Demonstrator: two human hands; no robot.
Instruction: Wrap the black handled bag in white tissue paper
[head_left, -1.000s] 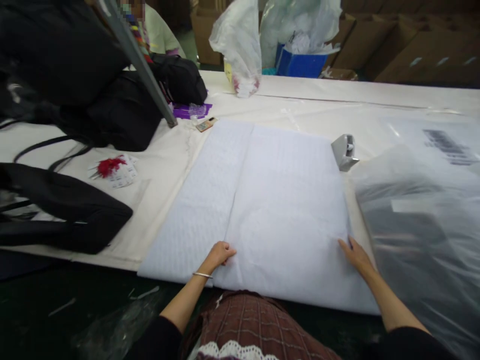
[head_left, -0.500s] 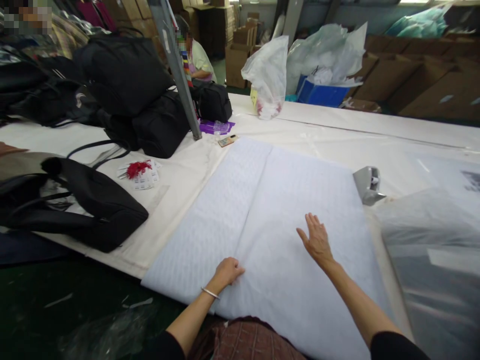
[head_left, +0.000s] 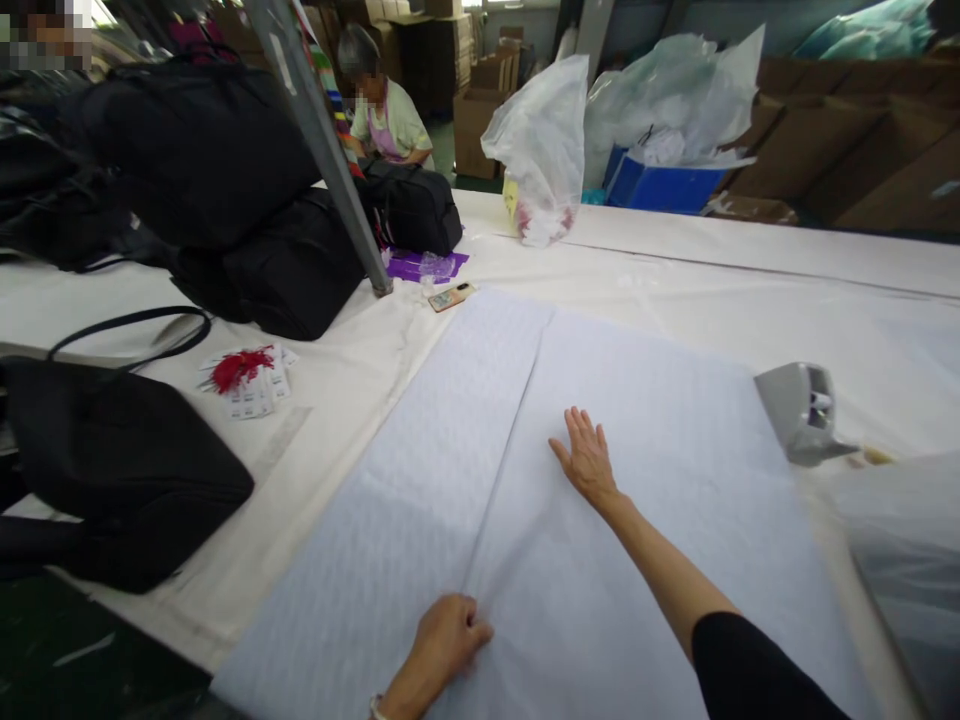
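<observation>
A large white sheet (head_left: 660,400), thin and faintly striped, lies across the table with one part folded over another. The edge of the fold runs from its far side toward me. My left hand (head_left: 448,640) is closed at the near end of that edge, its fingers curled as if pinching the sheet; the fingertips are partly hidden. Farther out, my right hand (head_left: 587,458) lies flat with fingers spread on the sheet, just right of the fold edge. A grey tape dispenser (head_left: 802,412) stands by the sheet's right side.
Black bags (head_left: 120,450) lie at left, beside tags with red strings (head_left: 244,372). A metal post (head_left: 322,140) rises behind a phone (head_left: 451,297). Clear plastic (head_left: 907,560) covers the right side. A plastic bag (head_left: 541,150) and blue box (head_left: 664,185) stand beyond; a person (head_left: 390,120) works behind.
My view has shifted. My right hand has moved left across the sheet toward the fold edge, still flat. My left hand stays closed at the fold, now lower in view.
</observation>
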